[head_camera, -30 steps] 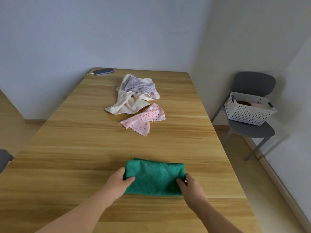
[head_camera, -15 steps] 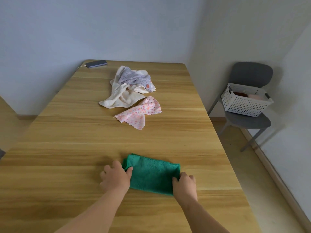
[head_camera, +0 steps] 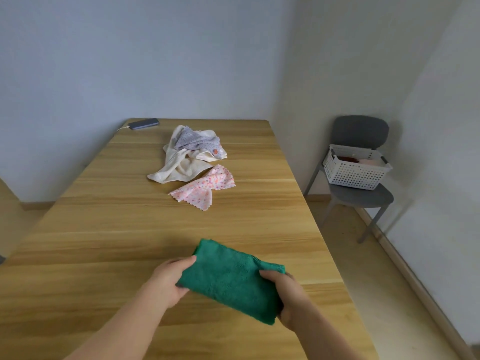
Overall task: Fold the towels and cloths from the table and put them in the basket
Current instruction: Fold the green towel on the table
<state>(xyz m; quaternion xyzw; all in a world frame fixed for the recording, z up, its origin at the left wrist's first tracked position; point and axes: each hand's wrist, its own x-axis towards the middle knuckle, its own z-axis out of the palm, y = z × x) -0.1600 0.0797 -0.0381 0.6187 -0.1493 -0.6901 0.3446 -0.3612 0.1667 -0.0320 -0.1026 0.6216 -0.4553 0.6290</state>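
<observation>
Hands grip the folded green towel [head_camera: 231, 279]: the left hand [head_camera: 168, 281] curls round one end, the right hand [head_camera: 288, 300] round the other (thumbs on top), over the near table [head_camera: 104, 229]. Farther lie three cloths [head_camera: 179, 165]. The basket [head_camera: 355, 175] sits on a chair [head_camera: 363, 198] at right.

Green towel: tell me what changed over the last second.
The left hand and right hand, which lay at the ends of the green towel, now grip it and have swung it slantwise, seemingly off the table. The cream towel, pink cloth and basket stayed put.
</observation>
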